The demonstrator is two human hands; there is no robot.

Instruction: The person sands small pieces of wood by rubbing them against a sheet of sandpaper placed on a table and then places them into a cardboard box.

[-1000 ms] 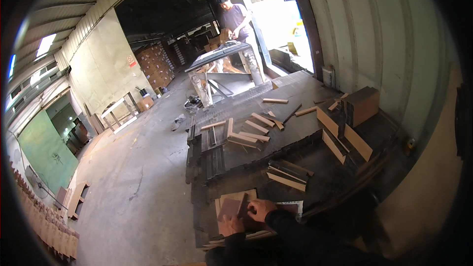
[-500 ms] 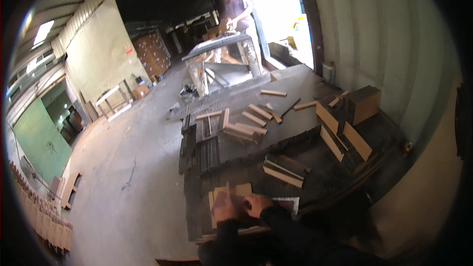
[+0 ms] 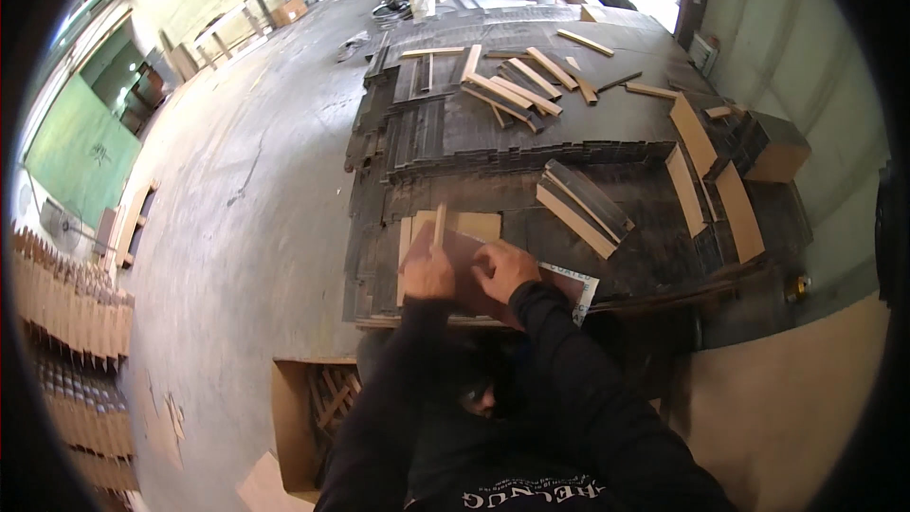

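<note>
Brown board (image 3: 464,287) lies over dk worktop (image 3: 630,125) nr flr (image 3: 256,161)

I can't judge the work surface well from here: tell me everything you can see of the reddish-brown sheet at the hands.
The reddish-brown sheet looks thin, matte and perhaps paper-like; its grain cannot be made out. It lies roughly flat, partly over a pale board at the near end of the dark pile. A white printed edge shows at its right corner. The right hand appears to rest on it; the left hand, holding a pale strip, covers its left part, blurred.
</note>
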